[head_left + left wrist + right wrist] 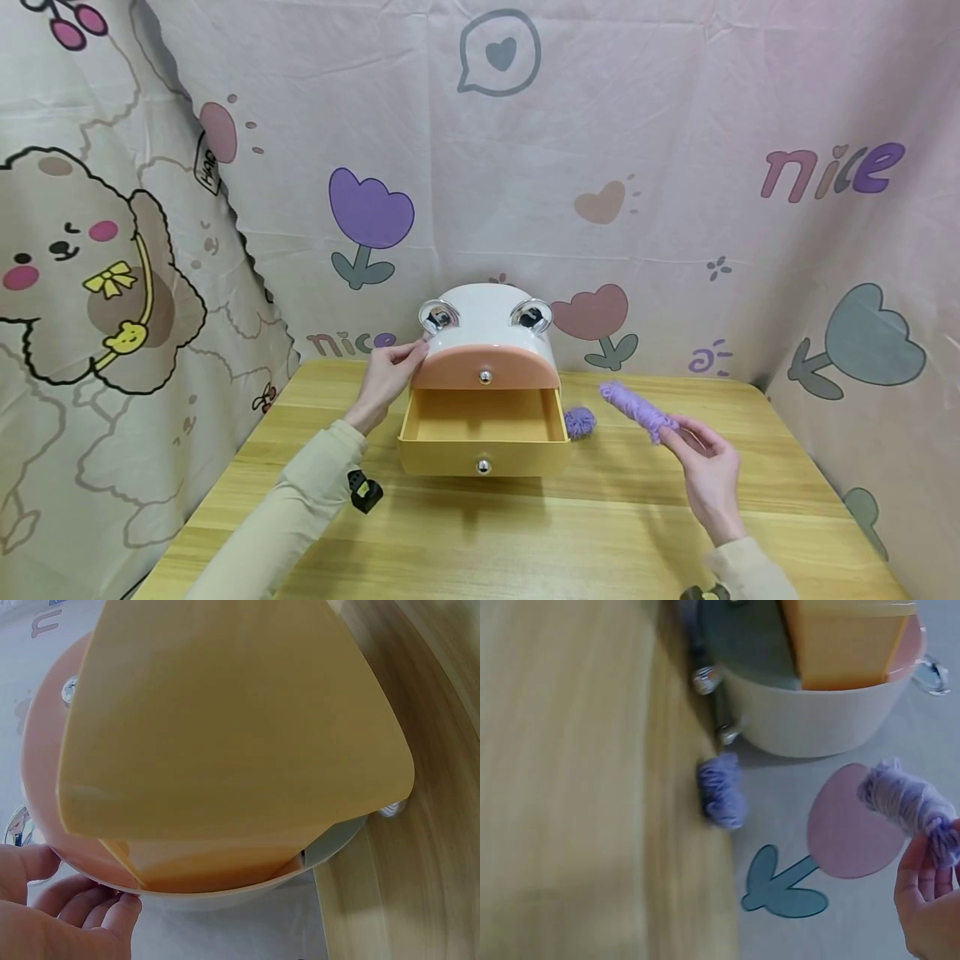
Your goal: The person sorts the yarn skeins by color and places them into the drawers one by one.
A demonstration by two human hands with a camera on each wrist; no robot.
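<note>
A small white drawer box point(487, 321) with two shiny frog-like eyes stands at the back of the table. Its peach upper drawer point(465, 367) is in, while the yellow lower drawer point(483, 458) is pulled out and nothing shows inside. My left hand point(386, 379) grips the box's left edge, thumb in front and fingers at the side, as the left wrist view shows. To the right, my right hand point(708, 467) pinches one end of a purple skein of yarn point(637, 408) above the table. A second purple skein point(722, 791) lies beside the box, partly hidden by it in the head view.
The wooden table point(600, 533) reaches back to a printed cloth point(480, 167) that hangs behind it and at both sides. Shiny feet point(727, 733) hold the box off the tabletop. A black wrist device point(365, 492) sits at my left sleeve.
</note>
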